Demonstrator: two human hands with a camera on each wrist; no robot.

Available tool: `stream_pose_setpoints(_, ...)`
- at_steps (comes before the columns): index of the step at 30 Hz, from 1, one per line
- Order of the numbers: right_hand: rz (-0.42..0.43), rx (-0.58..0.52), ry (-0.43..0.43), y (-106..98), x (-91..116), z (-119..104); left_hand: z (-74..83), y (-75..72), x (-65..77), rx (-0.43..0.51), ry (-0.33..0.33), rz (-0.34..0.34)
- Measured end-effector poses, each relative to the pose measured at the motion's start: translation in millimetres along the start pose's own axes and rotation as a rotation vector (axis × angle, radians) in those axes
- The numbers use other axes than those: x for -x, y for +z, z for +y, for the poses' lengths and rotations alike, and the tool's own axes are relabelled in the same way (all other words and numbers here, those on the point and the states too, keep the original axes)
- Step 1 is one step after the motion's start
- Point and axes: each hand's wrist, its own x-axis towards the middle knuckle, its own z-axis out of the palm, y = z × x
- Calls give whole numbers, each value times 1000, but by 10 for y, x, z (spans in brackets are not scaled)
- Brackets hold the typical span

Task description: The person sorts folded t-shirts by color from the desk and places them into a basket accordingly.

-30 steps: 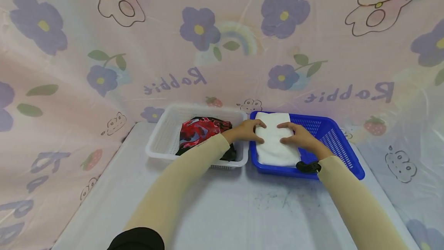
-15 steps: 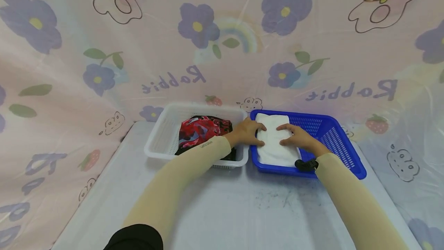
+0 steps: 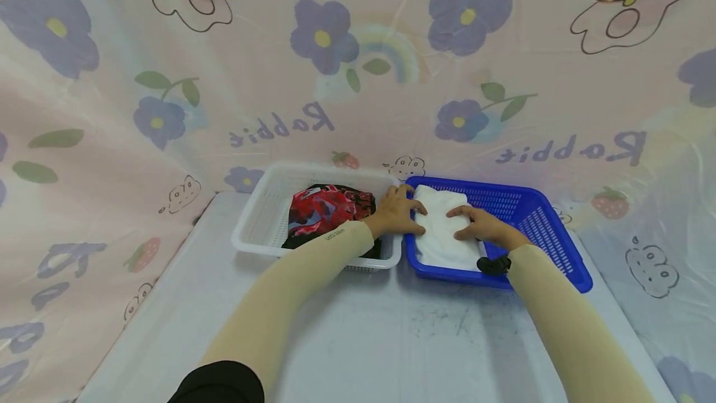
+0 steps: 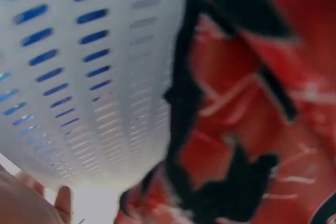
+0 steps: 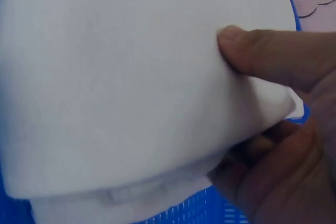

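A folded white cloth (image 3: 444, 241), thick like a towel, lies in the left part of the blue basket (image 3: 550, 247). My right hand (image 3: 488, 227) grips its right side; in the right wrist view the thumb (image 5: 252, 51) presses on top while the curled fingers (image 5: 278, 166) go under the edge. Another white layer shows below the lifted edge. From the left, my left hand (image 3: 394, 211) holds the cloth's opposite side, reaching over the rims where the two baskets meet. Only part of the left hand (image 4: 37, 203) shows low in its wrist view.
A white basket (image 3: 263, 229) stands against the blue one, on the left. Inside it lies a red and black patterned cloth (image 3: 324, 207), close under my left forearm. The white-covered table (image 3: 358, 341) meets a printed curtain (image 3: 369, 123) behind the baskets.
The white cloth has gone from flat to slightly bunched between my hands, its far edge now uneven. Both hands stay nearly in place, and the head view has shifted a little.
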Motion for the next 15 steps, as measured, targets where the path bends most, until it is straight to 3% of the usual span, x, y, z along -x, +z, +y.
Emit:
stream_pose_setpoints(3, -19, 69, 25, 25, -27, -14, 10, 8, 1, -10, -49, -6)
stream_pose_setpoints(7, 4, 170, 29, 23, -26, -103, 24, -98, 29, -71, -19, -44)
stream_pose_setpoints(10, 93, 225, -4, 9, 51, -177, 25, -233, 81, -101, 39, -93)
stream_pose_setpoints(15, 296, 317, -155, -1, 288, -275, -72, -441, 267, -123, 71, -121)
